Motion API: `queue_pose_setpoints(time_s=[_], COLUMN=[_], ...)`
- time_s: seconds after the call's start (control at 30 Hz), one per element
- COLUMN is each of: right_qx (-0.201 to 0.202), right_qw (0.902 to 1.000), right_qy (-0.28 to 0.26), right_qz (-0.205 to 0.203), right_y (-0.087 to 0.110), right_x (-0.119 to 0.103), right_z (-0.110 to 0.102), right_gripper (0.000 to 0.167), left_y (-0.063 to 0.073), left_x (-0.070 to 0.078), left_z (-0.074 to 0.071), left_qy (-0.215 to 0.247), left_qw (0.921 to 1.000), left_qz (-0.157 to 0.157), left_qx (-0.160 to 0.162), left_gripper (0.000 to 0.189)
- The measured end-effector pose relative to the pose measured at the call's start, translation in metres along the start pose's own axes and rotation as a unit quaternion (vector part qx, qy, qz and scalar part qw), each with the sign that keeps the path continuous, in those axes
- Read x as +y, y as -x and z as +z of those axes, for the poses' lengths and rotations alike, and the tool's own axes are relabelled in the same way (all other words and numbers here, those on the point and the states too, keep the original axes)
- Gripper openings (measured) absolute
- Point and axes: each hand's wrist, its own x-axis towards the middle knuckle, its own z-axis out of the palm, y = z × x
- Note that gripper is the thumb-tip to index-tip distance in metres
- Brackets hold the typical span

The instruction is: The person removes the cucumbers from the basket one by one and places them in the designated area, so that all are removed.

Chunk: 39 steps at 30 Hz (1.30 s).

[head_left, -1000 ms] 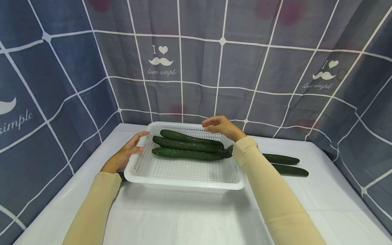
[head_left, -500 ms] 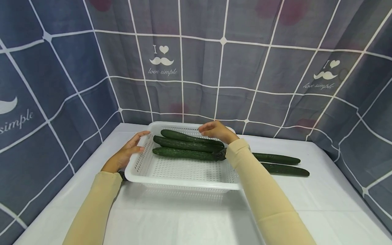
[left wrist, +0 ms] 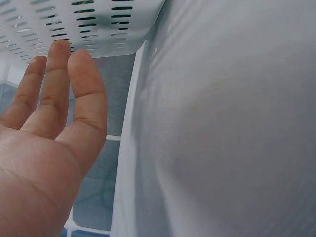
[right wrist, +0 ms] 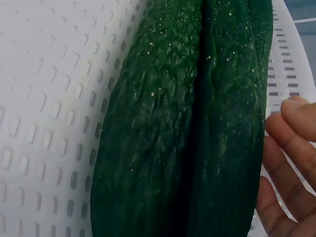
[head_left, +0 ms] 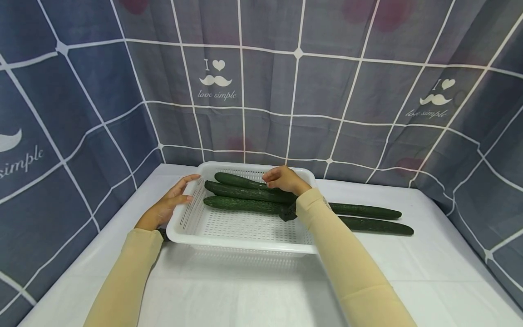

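Three dark green cucumbers (head_left: 245, 204) lie side by side in a white perforated plastic basket (head_left: 245, 247). My left hand (head_left: 165, 206) is at the basket's left end, thumb and fingers spread at the rim. In the left wrist view its straight fingers (left wrist: 88, 94) stand close to the basket's slotted outer wall. Over the right part of the far cucumber (head_left: 233, 179) is my right hand (head_left: 288, 179), its fingers loosely bent. The right wrist view has its fingertips right at the far side of the cucumbers (right wrist: 148, 128), not wrapped round them.
Two more cucumbers (head_left: 367, 211) lie on the white-covered table (head_left: 245, 295) right of the basket, partly hidden by the right sleeve (head_left: 343, 254). A dark checked curtain (head_left: 265, 91) encloses the table's back and sides.
My right hand has moved left and slightly down, from above the basket's back rim onto the far cucumber's right part. The left hand and the basket stay in place.
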Motion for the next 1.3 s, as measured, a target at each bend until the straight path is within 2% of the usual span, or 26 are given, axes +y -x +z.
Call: queue_pose_setpoints(time_s=[0.3,0.63,0.97,1.3], right_qx=[0.007,-0.025,-0.033,-0.049], right_qw=[0.9990,0.9936,0.9950,0.9909], right_qy=[0.043,0.108,0.094,0.120], right_qz=[-0.009,-0.022,0.007,0.034], right_y=[0.002,0.001,0.001,-0.001], right_x=[-0.002,-0.005,0.001,-0.002], right_z=[0.003,0.008,0.008,0.014], right_gripper=[0.033,0.029,0.033,0.038], left_y=[-0.001,0.000,0.000,-0.001], left_x=[-0.002,-0.001,-0.001,-0.001], left_z=[-0.001,-0.001,-0.001,-0.001], left_qy=[0.007,0.008,0.010,0.019], left_qw=[0.9999,1.0000,0.9999,0.9998], left_qz=[0.009,0.004,0.007,0.002], left_qx=[-0.004,0.001,-0.003,-0.005], left_gripper=[0.059,0.058,0.058,0.059])
